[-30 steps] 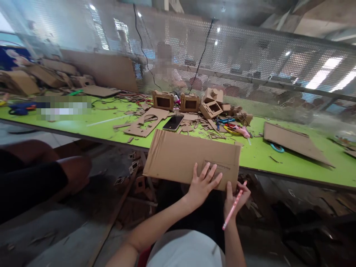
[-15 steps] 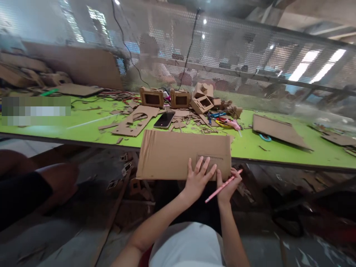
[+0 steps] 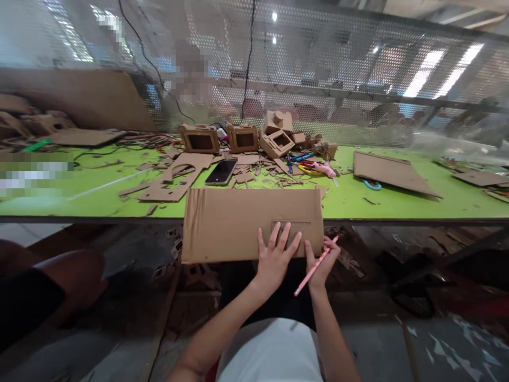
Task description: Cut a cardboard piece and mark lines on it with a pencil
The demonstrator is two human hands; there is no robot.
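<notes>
A flat brown cardboard sheet (image 3: 238, 223) lies half on the green table's near edge (image 3: 99, 199) and overhangs toward me. My left hand (image 3: 274, 257) presses flat on the sheet's lower right part, fingers spread over a small pencilled rectangle. My right hand (image 3: 323, 261) grips a pink pencil (image 3: 314, 268) at the sheet's lower right corner, its thumb lying on the cardboard's edge.
Small cardboard boxes (image 3: 242, 138), scraps, a cut-out sheet (image 3: 173, 178), a black phone (image 3: 221, 172), pens and a pink tool (image 3: 323, 168) lie behind. Another cardboard sheet (image 3: 392, 172) lies to the right. A perforated metal screen (image 3: 318, 69) backs the table. A seated person's knee (image 3: 51, 286) is at left.
The view has swung left and tilted up, so everything sits lower right to left. My hands stay on the cardboard; the pencil has tipped from steep to more slanted.
</notes>
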